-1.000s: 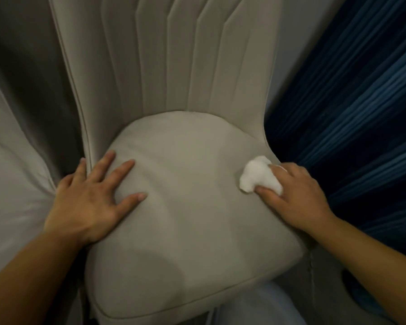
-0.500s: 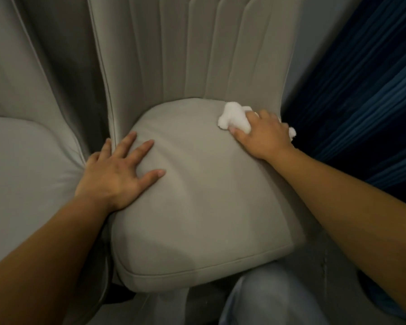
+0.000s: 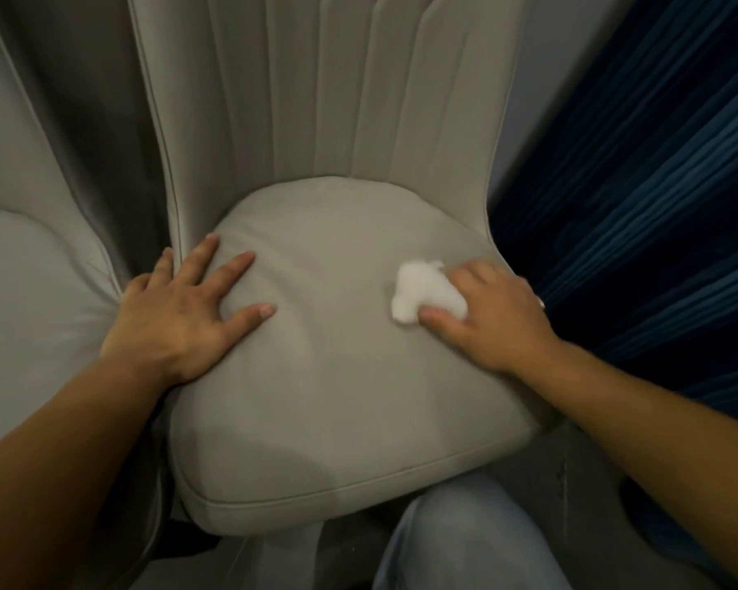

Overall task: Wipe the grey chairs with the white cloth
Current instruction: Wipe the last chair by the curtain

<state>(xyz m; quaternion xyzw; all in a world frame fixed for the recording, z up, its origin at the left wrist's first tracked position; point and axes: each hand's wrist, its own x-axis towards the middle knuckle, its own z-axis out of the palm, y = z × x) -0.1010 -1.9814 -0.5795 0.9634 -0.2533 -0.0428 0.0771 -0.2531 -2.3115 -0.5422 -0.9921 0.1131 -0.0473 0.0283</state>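
Observation:
A grey padded chair (image 3: 337,376) with a ribbed backrest fills the middle of the view. A small bunched white cloth (image 3: 422,293) lies on the right part of its seat cushion. My right hand (image 3: 491,317) holds the cloth against the cushion, thumb and fingers curled round it. At the seat's left edge, my left hand (image 3: 184,317) rests flat with its fingers spread.
A second grey chair (image 3: 26,291) stands close on the left, its seat touching the first chair's side. A dark blue pleated curtain (image 3: 657,206) hangs on the right. My knee in light blue jeans (image 3: 465,542) sits below the seat's front edge.
My right hand has drawn the cloth from the back right corner of the seat toward me, onto the middle right of the cushion. My left hand has stayed at the seat's left edge.

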